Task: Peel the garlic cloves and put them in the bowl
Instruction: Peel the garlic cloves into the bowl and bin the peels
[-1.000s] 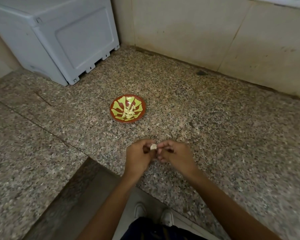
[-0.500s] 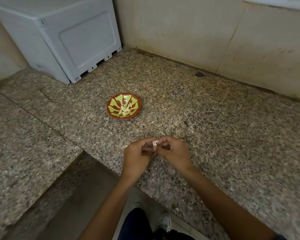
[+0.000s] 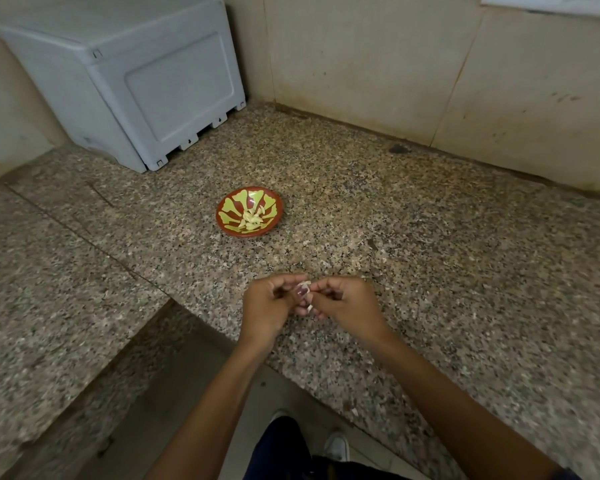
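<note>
A small garlic clove [image 3: 302, 291] with pinkish skin sits between my two hands, just above the counter's front edge. My left hand [image 3: 269, 306] pinches it with curled fingers. My right hand [image 3: 345, 303] pinches the clove's skin from the other side; a pale flake hangs below the fingers. Farther back on the counter stands a red bowl [image 3: 222, 211] with a yellow-green pattern, and several peeled cloves [image 3: 252, 218] lie in its middle.
A speckled granite counter [image 3: 430, 271] runs in an L, with a lower step on the left. A grey plastic box [image 3: 136, 84] stands in the back left corner. Beige tiled walls close the back. Small skin flakes lie on the counter near my hands.
The view has shifted slightly; the bowl appears a little higher. My hands stay together on the clove, and the skin now shows more pink with a flake hanging down.
</note>
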